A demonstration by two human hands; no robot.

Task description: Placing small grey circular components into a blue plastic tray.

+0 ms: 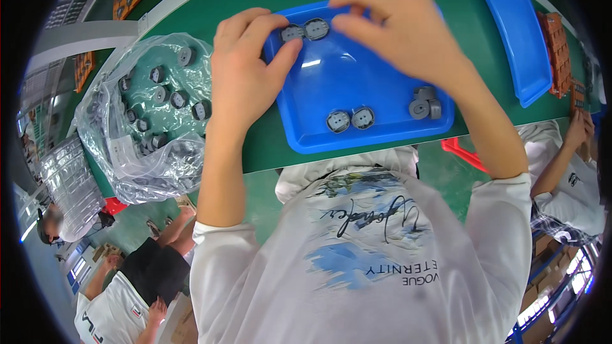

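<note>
A blue tray (363, 76) lies before me with several small grey round plastic parts in it. Near its far left corner, my left hand (252, 64) has thumb and forefinger around one grey round part (291, 34). Right beside that one sits a second grey round part (315, 28), its slotted face up. My right hand (401, 28) hovers just right of it, slightly blurred, thumb and forefinger apart with nothing visible between them. Along the tray's near side rest a pair of round parts (338, 121) and a small cluster of grey parts (421, 107) at the right.
A clear plastic bag (137, 153) holding several more grey parts lies left of the tray on the green table (255, 143). Another blue tray (519, 44) stands at the right, by orange trays (554, 54). Other people sit at the right (567, 178) and lower left (121, 302).
</note>
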